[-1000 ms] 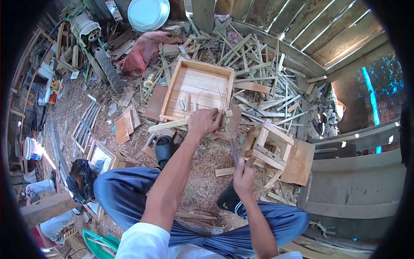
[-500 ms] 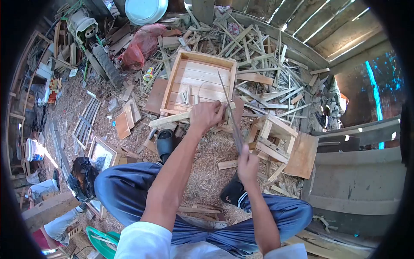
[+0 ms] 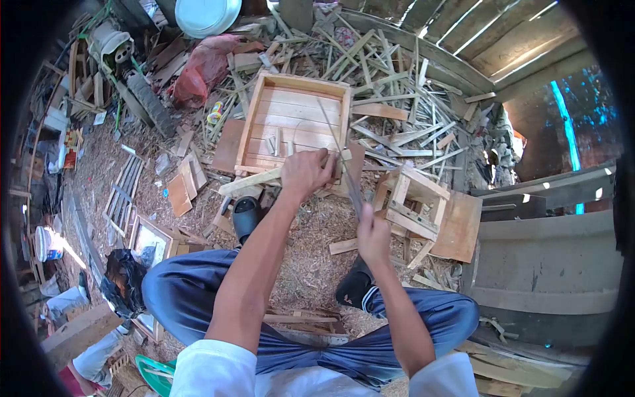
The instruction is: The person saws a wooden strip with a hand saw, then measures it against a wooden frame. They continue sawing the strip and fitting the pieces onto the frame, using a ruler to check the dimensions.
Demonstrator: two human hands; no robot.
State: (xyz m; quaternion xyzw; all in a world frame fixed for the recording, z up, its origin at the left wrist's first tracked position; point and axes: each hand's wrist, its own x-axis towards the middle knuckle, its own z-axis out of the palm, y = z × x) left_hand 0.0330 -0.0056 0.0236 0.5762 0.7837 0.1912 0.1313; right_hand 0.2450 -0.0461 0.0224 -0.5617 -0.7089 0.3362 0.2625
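My left hand is closed on a pale wooden strip, which lies across the near side of a shallow wooden box. In my right hand is a handsaw; its grip is hidden by my fingers. The long, narrow blade slants up and away over the box, crossing the strip close to its right end, just right of my left hand. Its teeth are too fine to make out. A few short wood offcuts lie inside the box.
A small wooden frame stands right of my hands beside a flat board. Scrap strips pile up behind the box. A red plastic bag lies back left. Another person's leg shows at lower left.
My right hand has pushed the saw slightly forward. My left hand keeps its hold on the strip. The whole view has shifted a little.
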